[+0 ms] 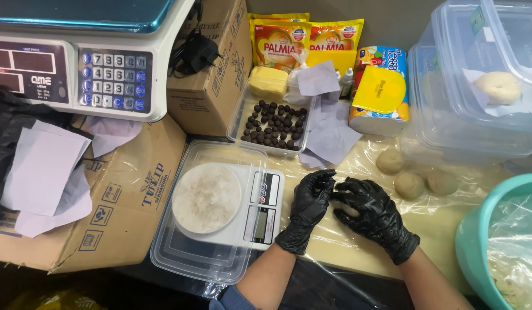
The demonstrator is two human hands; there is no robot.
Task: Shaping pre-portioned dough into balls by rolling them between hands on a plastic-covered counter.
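Plastic-covered table (357,241), three dough balls (410,185), two gloved hands' fingers (326,182) clamped on one dough piece (338,185)

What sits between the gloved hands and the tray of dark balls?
In the head view, only pale paper sheets on the plastic-covered table lie between the hands and that tray.

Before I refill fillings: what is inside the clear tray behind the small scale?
The clear tray holds small dark filling balls and a yellow butter block. Grey paper covers its far corner.
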